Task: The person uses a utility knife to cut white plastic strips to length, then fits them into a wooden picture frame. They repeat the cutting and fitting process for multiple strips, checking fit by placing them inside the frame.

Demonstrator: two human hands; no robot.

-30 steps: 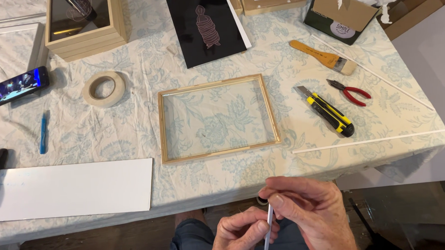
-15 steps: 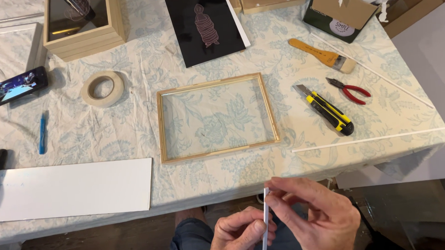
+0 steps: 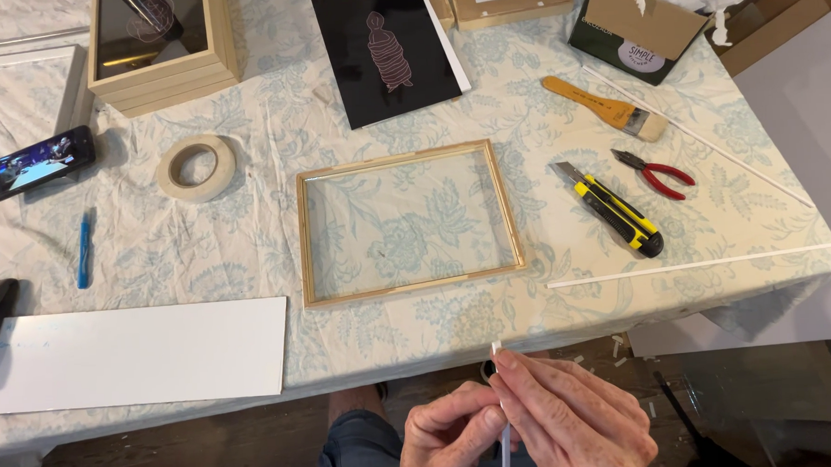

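— Both hands are meeting just off the near edge of the table (image 3: 566,325): the left hand (image 3: 450,437) is pinching a thin white strip (image 3: 502,415) between thumb and fingertips, and the right hand (image 3: 579,421) is closing its fingers round the same strip a little higher up.

— Where is the strip sitting?

— It is standing nearly upright between the two hands, its top end poking out above the right fingers, below the table edge and over the person's lap.

— What is lying around?

— An empty wooden frame (image 3: 411,224) is lying flat in the middle of the flowered cloth, just beyond the hands. A white board (image 3: 139,354) is resting near left, a blue pen (image 3: 85,250) and a roll of tape (image 3: 197,167) further left, a phone (image 3: 40,162) at the left side. To the right, a yellow utility knife (image 3: 613,213), red pliers (image 3: 655,172) and a paintbrush (image 3: 604,107) are lying close together. A black print (image 3: 386,50) is lying at the far side.

— Anything in the way?

— A long white strip (image 3: 702,265) is lying along the near right edge; nothing is sitting between hands and frame.

— What is hard to see?

— The held strip's lower end is running out of the picture, and both wrists are cut off. A small dark thing behind the right fingers is too hidden to name.
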